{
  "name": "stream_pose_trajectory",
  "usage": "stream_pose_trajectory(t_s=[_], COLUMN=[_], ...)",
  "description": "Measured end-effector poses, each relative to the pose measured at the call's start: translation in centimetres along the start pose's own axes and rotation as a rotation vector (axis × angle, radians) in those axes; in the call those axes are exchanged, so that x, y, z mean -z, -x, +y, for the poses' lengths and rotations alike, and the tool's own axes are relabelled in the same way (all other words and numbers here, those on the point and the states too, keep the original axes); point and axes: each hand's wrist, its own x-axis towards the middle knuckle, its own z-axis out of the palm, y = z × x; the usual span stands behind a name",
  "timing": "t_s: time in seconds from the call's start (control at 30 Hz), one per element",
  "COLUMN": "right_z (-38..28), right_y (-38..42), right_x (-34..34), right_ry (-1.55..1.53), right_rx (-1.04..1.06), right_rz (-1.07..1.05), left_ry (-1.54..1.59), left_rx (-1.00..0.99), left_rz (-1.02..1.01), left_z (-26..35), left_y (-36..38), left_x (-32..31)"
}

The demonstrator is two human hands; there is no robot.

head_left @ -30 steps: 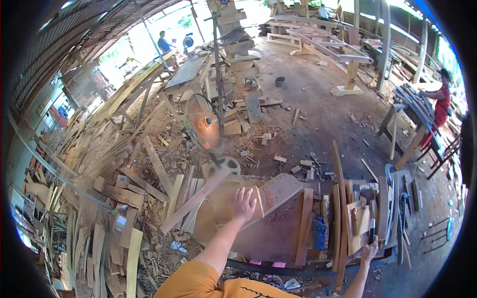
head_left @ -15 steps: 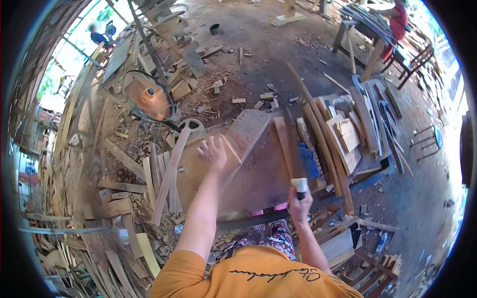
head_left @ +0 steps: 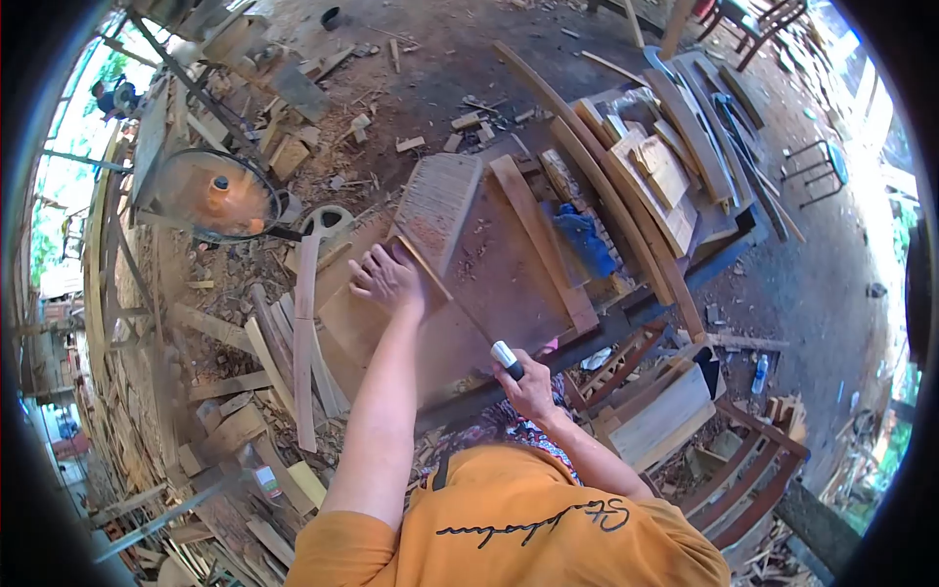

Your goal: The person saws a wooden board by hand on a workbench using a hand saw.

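Note:
My left hand (head_left: 388, 279) lies with fingers spread on a wooden piece (head_left: 423, 266), whose pale edge shows just right of it. My right hand (head_left: 530, 386) is closed round the white-and-black handle of a long, thin file-like tool (head_left: 476, 324). Its dark shaft slants up and left, the far end right at the wood's edge. Both hands are over a brown worktable (head_left: 499, 289). Behind them lies a grooved pale board (head_left: 438, 201) with sawdust on it. A reddish plank (head_left: 543, 245) rests to the right, beside a blue cloth (head_left: 584, 240).
Several long curved planks (head_left: 626, 220) are stacked at the right. A round caged fan (head_left: 210, 196) stands at the left, near upright wood strips (head_left: 305, 342). Slatted chair parts (head_left: 748, 474) lie at lower right. Wood scraps and shavings (head_left: 362, 127) cover the ground beyond the table.
My right hand has swung left with the tool, whose shaft now reaches the wood's edge. My left hand has settled on the wood. The whole view has shifted.

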Motion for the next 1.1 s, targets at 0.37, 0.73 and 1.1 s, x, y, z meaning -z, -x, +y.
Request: stream_pose_trajectory(t_s=[0.37,0.73,1.1], right_z=[1.4,1.2,2.4], right_y=[-5.1,-4.4,-2.7], right_x=[-2.3,-1.3,-0.3], right_ry=[0.071,-0.072,-0.096], right_rx=[0.026,0.007,-0.028], right_rz=[-0.036,-0.105,-0.14], left_ry=[-0.046,-0.065,-0.071], left_rx=[-0.002,0.009,-0.012], left_rz=[0.028,0.016,0.05], left_z=[0.5,0.4,-0.1], left_y=[-0.2,-0.2,-0.5], left_x=[1.8,1.9,1.0])
